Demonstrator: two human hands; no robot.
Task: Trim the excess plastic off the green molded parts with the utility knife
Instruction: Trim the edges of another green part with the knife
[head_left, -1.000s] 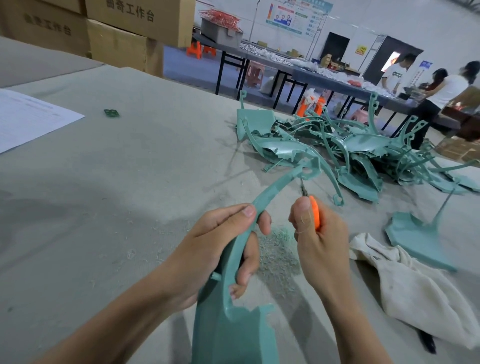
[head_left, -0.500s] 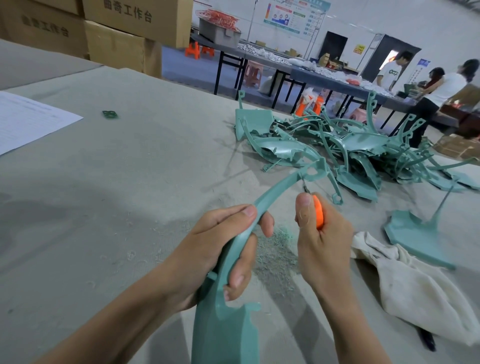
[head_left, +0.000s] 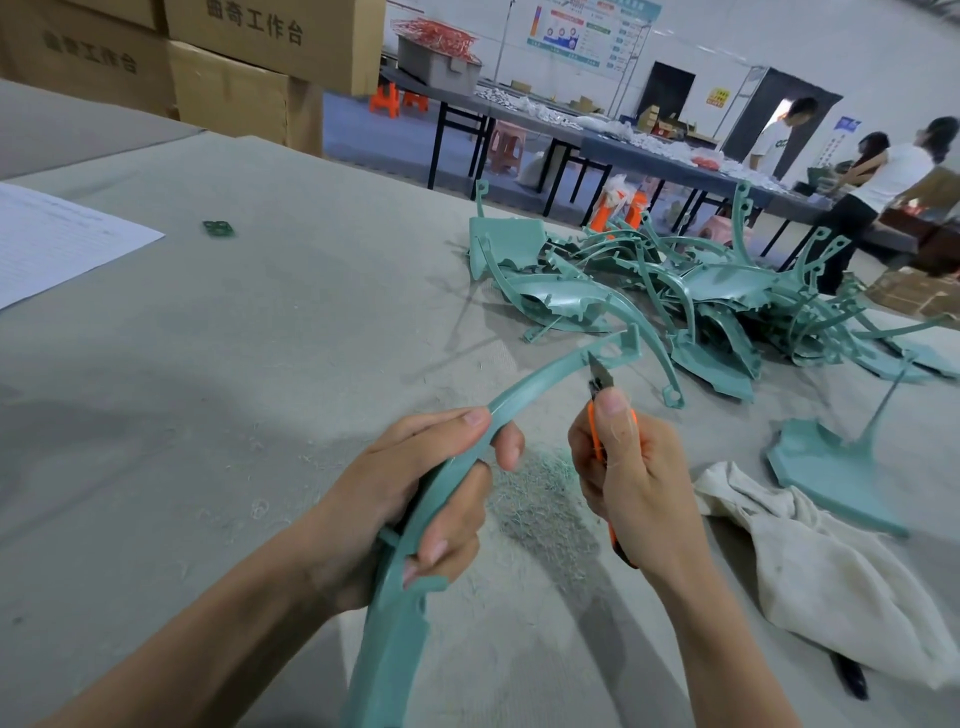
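My left hand grips the curved arm of a long green molded part, whose wide end runs off the bottom of the view. My right hand grips an orange utility knife, thumb along its top. The short blade points up and touches the underside of the part's arm near its far bracket end. A heap of several more green molded parts lies on the table beyond the hands. One separate green part lies at the right.
Green shavings are piled on the grey cloth-covered table between my hands. A crumpled white cloth lies at the right. A paper sheet and a small green piece lie far left. Cardboard boxes, long tables and people stand behind.
My right hand has turned, so the knife's blade now shows against the part's arm. The left hand keeps its grip on the part.
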